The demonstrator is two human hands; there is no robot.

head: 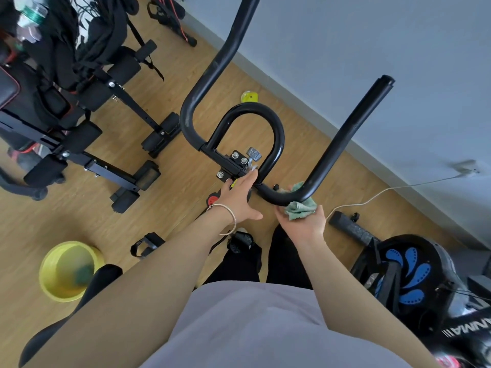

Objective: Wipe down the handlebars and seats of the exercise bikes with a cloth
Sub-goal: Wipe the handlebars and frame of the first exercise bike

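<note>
Nearest to us lay our grey shirt [252, 322], and to its left the black padded seat [69, 314] of the bike curved off toward the near-left corner. Just beyond the seat, on the wooden floor [164, 197], stood a round yellow plastic basin [50, 264] with something dark green inside it.

Our right hand [305, 227] gripped a crumpled green cloth [300, 208], fingers curled round the bunched fabric. The cloth sat on the far side of the palm, pressed against the near underside of the black tubular handlebar [284, 199], right at the bend where its right arm turns away toward the wall. A corner of the cloth showed on the far side of the tube too.

Our left hand [239, 197], with a thin silver bangle [228, 216] on the wrist, was just left of the cloth but not touching it. Its fingers were straight and rested on the handlebar's black centre clamp [231, 162], beside the silver bolts and a grey metal knob [253, 154].

To the right stood a second black bike with a blue-patterned wheel cover [411, 272], and a white cable [372, 197] ran across the floor. Farther left was a black weight bench [87, 128]. A small yellow round object [249, 96] lay on the floor near the grey wall [372, 49].
</note>
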